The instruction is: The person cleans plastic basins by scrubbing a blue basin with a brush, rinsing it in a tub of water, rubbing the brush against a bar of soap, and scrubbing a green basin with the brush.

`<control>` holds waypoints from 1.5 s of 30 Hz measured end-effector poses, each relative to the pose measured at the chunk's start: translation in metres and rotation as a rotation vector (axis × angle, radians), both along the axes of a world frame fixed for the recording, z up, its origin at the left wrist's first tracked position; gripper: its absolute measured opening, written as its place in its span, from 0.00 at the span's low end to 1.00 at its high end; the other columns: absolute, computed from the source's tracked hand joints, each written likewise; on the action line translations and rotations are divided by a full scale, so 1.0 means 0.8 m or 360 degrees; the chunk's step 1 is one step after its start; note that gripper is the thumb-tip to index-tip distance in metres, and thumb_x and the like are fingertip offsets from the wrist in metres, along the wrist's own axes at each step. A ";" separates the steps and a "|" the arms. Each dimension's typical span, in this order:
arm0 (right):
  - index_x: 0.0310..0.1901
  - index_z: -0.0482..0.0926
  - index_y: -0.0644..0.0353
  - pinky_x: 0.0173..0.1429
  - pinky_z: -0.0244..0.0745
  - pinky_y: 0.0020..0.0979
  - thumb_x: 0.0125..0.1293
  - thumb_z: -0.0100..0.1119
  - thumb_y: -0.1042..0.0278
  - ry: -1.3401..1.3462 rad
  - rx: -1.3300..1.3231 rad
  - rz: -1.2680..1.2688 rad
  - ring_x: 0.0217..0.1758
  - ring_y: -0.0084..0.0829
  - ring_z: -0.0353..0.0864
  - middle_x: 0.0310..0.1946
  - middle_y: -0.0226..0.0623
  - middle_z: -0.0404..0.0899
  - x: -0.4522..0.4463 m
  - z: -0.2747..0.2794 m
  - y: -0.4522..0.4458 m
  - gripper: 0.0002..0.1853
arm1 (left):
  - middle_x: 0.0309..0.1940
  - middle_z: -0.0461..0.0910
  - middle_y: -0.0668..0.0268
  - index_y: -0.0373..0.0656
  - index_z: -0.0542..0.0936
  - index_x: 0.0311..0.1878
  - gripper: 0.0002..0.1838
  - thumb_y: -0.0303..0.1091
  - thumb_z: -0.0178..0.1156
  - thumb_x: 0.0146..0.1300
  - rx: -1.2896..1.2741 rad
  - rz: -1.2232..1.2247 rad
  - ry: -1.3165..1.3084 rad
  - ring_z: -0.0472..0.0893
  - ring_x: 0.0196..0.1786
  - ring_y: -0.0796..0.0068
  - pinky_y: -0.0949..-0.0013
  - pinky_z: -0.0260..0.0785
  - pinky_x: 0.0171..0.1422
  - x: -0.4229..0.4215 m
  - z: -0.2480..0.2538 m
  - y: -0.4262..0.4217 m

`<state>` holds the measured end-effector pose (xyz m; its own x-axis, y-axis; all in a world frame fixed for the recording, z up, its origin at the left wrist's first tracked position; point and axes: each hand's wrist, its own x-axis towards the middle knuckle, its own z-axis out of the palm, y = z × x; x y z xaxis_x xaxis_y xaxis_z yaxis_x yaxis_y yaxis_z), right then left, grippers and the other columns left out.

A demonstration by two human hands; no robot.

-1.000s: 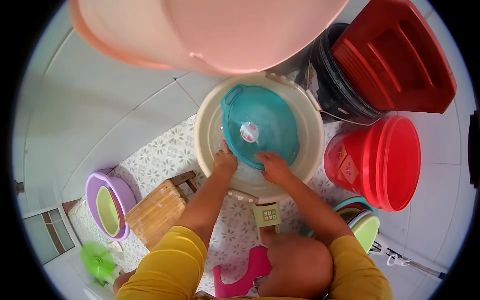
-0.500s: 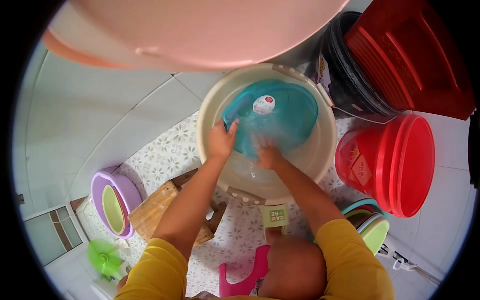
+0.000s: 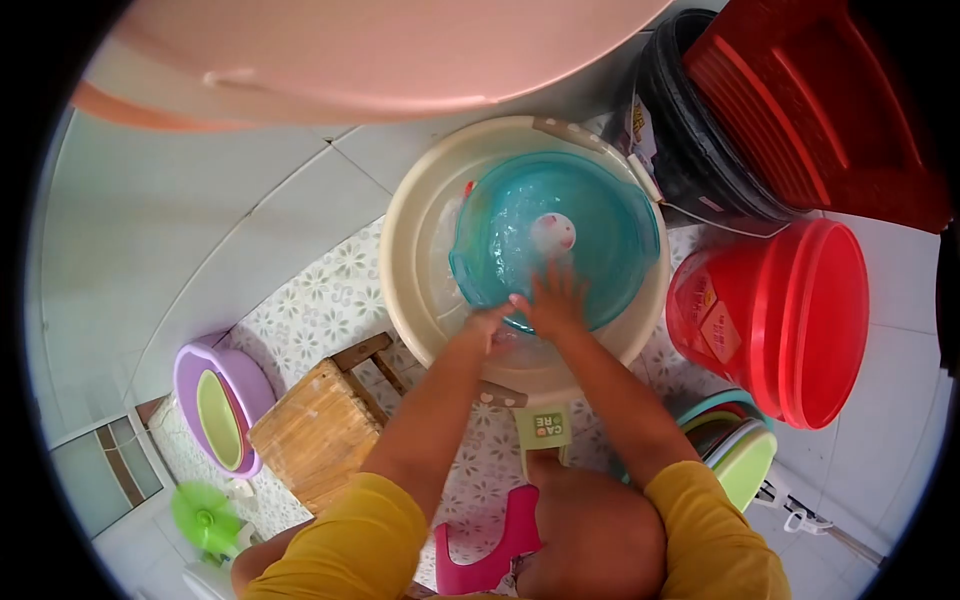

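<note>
A translucent teal basin (image 3: 615, 225) with a round white-and-pink sticker (image 3: 553, 233) lies inside a large cream tub (image 3: 412, 300). Water wets the teal surface, and some is in the tub. My left hand (image 3: 487, 325) grips the near rim of the teal basin, thumb over the edge; its other fingers are partly hidden. Over the near inner side of that basin my right hand (image 3: 555, 298) lies flat with fingers spread, slightly blurred. A small red thing (image 3: 469, 188) shows at the basin's left edge.
A large pink tub (image 3: 380, 60) overhangs the top. Right are a black bucket (image 3: 675, 130), a dark red plastic piece (image 3: 830, 100) and a red bucket (image 3: 770, 325). Left are a wooden stool (image 3: 320, 435), a purple basin (image 3: 262, 385) and a green fan (image 3: 205, 520).
The teal basin has turned and shifted slightly right within the tub. My left hand has moved from its left edge to the near rim, close to my right hand.
</note>
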<state>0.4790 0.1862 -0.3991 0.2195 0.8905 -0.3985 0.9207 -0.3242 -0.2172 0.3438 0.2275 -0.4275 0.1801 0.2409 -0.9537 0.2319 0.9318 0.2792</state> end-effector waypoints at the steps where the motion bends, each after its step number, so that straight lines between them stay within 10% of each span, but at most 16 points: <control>1: 0.68 0.57 0.44 0.69 0.32 0.63 0.62 0.45 0.39 -0.0066 -0.0072 -0.0016 0.75 0.48 0.34 0.73 0.39 0.36 -0.003 -0.008 -0.001 0.34 | 0.43 0.76 0.56 0.42 0.70 0.54 0.32 0.48 0.67 0.50 0.0116 0.0118 -0.0054 0.78 0.40 0.63 0.61 0.74 0.45 -0.019 -0.014 0.015; 8: 0.63 0.65 0.52 0.68 0.39 0.65 0.58 0.52 0.46 -0.0521 0.0717 0.0321 0.72 0.49 0.48 0.73 0.32 0.42 0.039 -0.039 0.036 0.32 | 0.32 0.78 0.64 0.39 0.79 0.37 0.14 0.34 0.69 0.49 0.1452 0.0433 0.0269 0.75 0.26 0.69 0.66 0.70 0.35 -0.040 -0.007 0.079; 10: 0.59 0.70 0.54 0.68 0.42 0.64 0.55 0.55 0.54 -0.0995 0.0835 0.0474 0.67 0.49 0.57 0.69 0.41 0.52 0.052 -0.041 0.044 0.29 | 0.35 0.79 0.61 0.37 0.76 0.44 0.16 0.33 0.65 0.54 0.1105 -0.0484 0.0525 0.77 0.35 0.71 0.66 0.69 0.37 -0.033 -0.005 0.071; 15: 0.54 0.74 0.56 0.69 0.47 0.55 0.56 0.52 0.62 -0.0352 0.0388 0.0068 0.62 0.49 0.63 0.61 0.52 0.61 0.006 -0.047 0.026 0.22 | 0.27 0.75 0.65 0.39 0.75 0.42 0.22 0.48 0.65 0.56 -0.0084 0.0112 -0.0302 0.75 0.28 0.70 0.63 0.69 0.35 -0.005 0.002 0.013; 19: 0.43 0.77 0.59 0.64 0.59 0.50 0.56 0.51 0.66 -0.0095 0.0144 0.0034 0.57 0.47 0.68 0.51 0.54 0.69 0.007 -0.027 0.031 0.14 | 0.28 0.75 0.64 0.41 0.72 0.44 0.23 0.50 0.64 0.57 -0.0560 0.0130 -0.0057 0.76 0.30 0.69 0.62 0.70 0.36 -0.010 -0.006 0.025; 22: 0.36 0.77 0.59 0.54 0.70 0.48 0.54 0.53 0.68 -0.0110 0.0328 -0.0208 0.49 0.46 0.74 0.42 0.48 0.75 0.031 -0.050 0.035 0.09 | 0.42 0.78 0.54 0.37 0.66 0.57 0.35 0.50 0.66 0.53 0.0088 0.0484 -0.0023 0.80 0.40 0.53 0.52 0.73 0.42 -0.031 -0.031 0.047; 24: 0.35 0.77 0.59 0.50 0.72 0.47 0.53 0.54 0.68 -0.0131 0.0249 -0.0240 0.47 0.47 0.75 0.40 0.46 0.75 0.032 -0.038 0.042 0.09 | 0.41 0.79 0.55 0.35 0.68 0.55 0.30 0.42 0.66 0.53 0.1621 -0.0169 0.0452 0.80 0.39 0.52 0.53 0.73 0.40 -0.044 -0.035 0.052; 29: 0.34 0.77 0.59 0.51 0.72 0.44 0.53 0.56 0.69 0.0455 -0.0064 0.0121 0.43 0.49 0.76 0.36 0.43 0.76 0.004 0.024 0.057 0.08 | 0.34 0.78 0.61 0.40 0.72 0.44 0.15 0.33 0.62 0.56 0.0747 -0.0173 0.0517 0.79 0.35 0.69 0.61 0.73 0.32 -0.027 0.009 0.044; 33: 0.40 0.76 0.59 0.63 0.61 0.42 0.51 0.61 0.66 0.0317 0.0885 -0.0048 0.59 0.49 0.67 0.52 0.48 0.71 0.008 0.175 0.067 0.13 | 0.33 0.76 0.60 0.37 0.73 0.42 0.12 0.34 0.59 0.59 -0.0010 -0.0390 0.0165 0.77 0.29 0.67 0.64 0.74 0.27 -0.032 0.056 0.036; 38: 0.66 0.56 0.60 0.70 0.53 0.43 0.50 0.65 0.58 -0.0176 0.0222 -0.0644 0.70 0.50 0.54 0.66 0.49 0.58 0.050 0.239 0.063 0.42 | 0.27 0.74 0.62 0.37 0.75 0.37 0.11 0.37 0.56 0.61 0.0165 -0.0948 0.0338 0.75 0.25 0.68 0.65 0.70 0.23 -0.042 0.106 0.079; 41: 0.68 0.46 0.64 0.69 0.56 0.44 0.48 0.68 0.57 0.0278 -0.0135 -0.0831 0.68 0.53 0.57 0.64 0.53 0.60 0.097 0.144 0.050 0.51 | 0.23 0.75 0.58 0.37 0.75 0.27 0.10 0.34 0.54 0.56 0.0801 -0.1523 0.0288 0.76 0.24 0.63 0.67 0.71 0.25 -0.080 0.069 0.176; 45: 0.61 0.62 0.70 0.62 0.66 0.39 0.48 0.67 0.63 0.0909 -0.0028 -0.0536 0.59 0.52 0.70 0.53 0.59 0.71 0.092 -0.027 0.006 0.39 | 0.30 0.78 0.45 0.35 0.72 0.35 0.10 0.31 0.56 0.51 0.1537 -0.1058 0.0940 0.79 0.36 0.46 0.55 0.72 0.41 -0.031 0.179 0.193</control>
<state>0.5525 0.1909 -0.4206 0.2347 0.8026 -0.5484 0.5102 -0.5820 -0.6333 0.3189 0.3820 -0.2839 0.1455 0.8943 -0.4232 0.8825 0.0761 0.4641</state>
